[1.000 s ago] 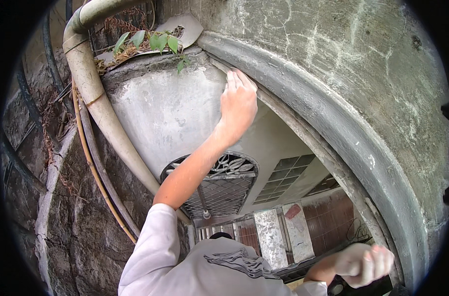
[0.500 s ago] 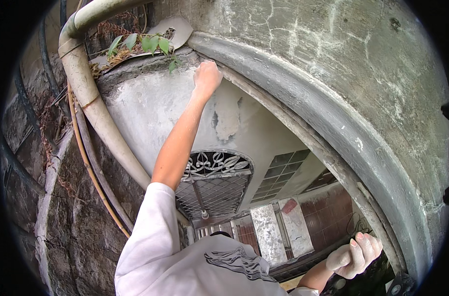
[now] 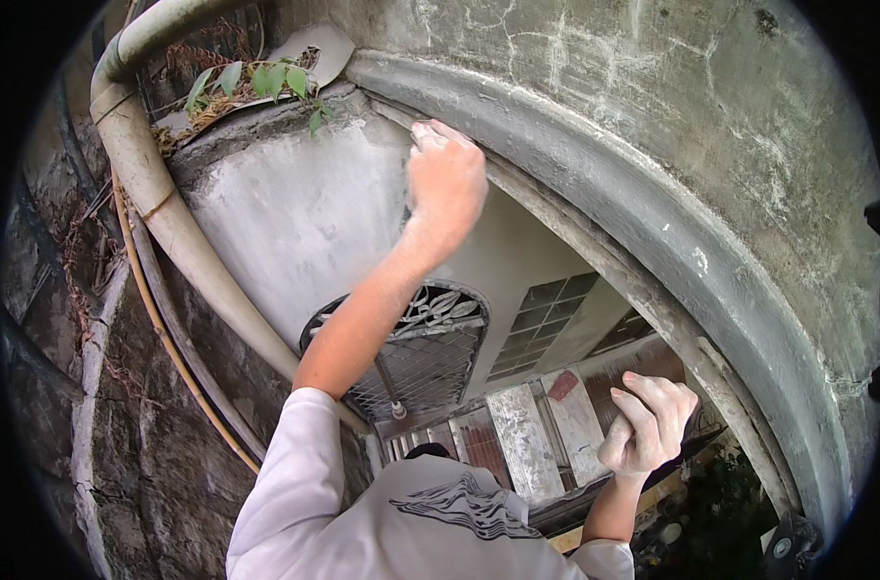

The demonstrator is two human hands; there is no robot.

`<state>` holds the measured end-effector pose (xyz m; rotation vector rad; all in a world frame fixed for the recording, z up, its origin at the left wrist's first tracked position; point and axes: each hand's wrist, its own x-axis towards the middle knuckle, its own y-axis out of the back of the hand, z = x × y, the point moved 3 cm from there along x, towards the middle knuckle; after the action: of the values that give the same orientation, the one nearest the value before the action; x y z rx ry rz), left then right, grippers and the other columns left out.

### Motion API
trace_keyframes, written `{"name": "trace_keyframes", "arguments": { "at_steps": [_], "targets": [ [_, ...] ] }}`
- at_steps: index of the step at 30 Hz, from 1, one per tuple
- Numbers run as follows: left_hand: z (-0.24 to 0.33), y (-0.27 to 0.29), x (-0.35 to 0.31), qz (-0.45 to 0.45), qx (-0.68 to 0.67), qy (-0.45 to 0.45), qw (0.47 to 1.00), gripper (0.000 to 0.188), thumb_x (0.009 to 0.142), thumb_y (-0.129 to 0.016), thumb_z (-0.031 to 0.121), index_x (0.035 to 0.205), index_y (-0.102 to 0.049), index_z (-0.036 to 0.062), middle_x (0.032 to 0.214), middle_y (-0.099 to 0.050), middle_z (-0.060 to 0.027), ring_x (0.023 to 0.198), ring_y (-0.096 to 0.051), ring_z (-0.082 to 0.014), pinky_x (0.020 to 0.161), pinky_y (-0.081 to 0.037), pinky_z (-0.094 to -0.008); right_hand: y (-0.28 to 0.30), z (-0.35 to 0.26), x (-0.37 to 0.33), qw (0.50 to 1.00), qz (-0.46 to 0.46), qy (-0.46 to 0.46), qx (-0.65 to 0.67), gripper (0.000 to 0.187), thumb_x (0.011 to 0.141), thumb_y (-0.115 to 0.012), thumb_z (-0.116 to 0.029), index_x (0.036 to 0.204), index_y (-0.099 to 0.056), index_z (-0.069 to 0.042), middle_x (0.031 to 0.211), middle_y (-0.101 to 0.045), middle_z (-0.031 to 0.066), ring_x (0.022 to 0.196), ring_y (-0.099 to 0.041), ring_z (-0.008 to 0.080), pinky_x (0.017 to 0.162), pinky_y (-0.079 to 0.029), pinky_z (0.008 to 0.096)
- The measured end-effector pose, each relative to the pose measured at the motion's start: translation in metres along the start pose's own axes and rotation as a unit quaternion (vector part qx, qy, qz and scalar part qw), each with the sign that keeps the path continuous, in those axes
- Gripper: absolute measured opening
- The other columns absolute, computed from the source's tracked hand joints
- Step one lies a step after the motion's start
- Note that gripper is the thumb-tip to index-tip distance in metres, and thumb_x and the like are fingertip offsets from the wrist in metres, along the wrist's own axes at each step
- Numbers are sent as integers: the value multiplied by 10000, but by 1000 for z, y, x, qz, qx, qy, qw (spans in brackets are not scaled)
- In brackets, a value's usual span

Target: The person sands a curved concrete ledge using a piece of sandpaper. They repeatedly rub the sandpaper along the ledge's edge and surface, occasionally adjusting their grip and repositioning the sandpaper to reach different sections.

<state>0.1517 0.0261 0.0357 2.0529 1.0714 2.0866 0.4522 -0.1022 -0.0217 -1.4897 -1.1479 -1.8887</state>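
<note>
A person's left hand (image 3: pixel 447 179) presses closed fingers against the grey concrete ledge (image 3: pixel 594 145) where it meets the whitewashed wall (image 3: pixel 295 213); whether it grips a tool cannot be told. The right hand (image 3: pixel 649 422) hangs loosely curled and empty near the ledge's lower edge. Steady, even pressure along that edge would serve best. A pipe (image 3: pixel 159 203) runs left; the fingertips stay hidden.
</note>
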Motion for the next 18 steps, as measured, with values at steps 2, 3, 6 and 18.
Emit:
{"name": "trace_keyframes", "arguments": {
  "at_steps": [2,3,6,18],
  "targets": [
    [16,20,-7,29,45,-14,998,504,766,-597,87,1163,-558,-222,1062,-659,-333,1109,-647,-361,814,-572,-351,-4,0,1,1000,-9,-1,10,194,661,-565,-11,818,-674,-45,884,-700,96,762,-629,261,731,-430,384],
    [21,26,-7,-16,49,-23,998,530,769,-599,110,1173,-549,-230,1076,-652,-343,1118,-637,-378,831,-563,-335,-7,-1,1,1000,-13,-4,20,202,660,-583,-35,832,-683,-69,901,-704,74,781,-633,245,742,-428,379],
    [36,51,-12,-99,10,-25,995,483,857,-587,138,1217,-562,-182,1228,-586,-358,1220,-545,-441,981,-494,-454,-18,-7,0,998,-29,-16,44,228,641,-616,-67,848,-700,-115,950,-711,26,824,-643,217,774,-427,370],
    [15,75,-92,-152,-305,-41,939,298,811,-605,114,993,-640,-119,869,-671,-209,973,-667,-316,841,-560,-387,-57,-17,-32,970,-161,-59,170,201,681,-610,3,859,-671,-66,948,-701,67,841,-649,259,786,-449,375]
  ]
}}
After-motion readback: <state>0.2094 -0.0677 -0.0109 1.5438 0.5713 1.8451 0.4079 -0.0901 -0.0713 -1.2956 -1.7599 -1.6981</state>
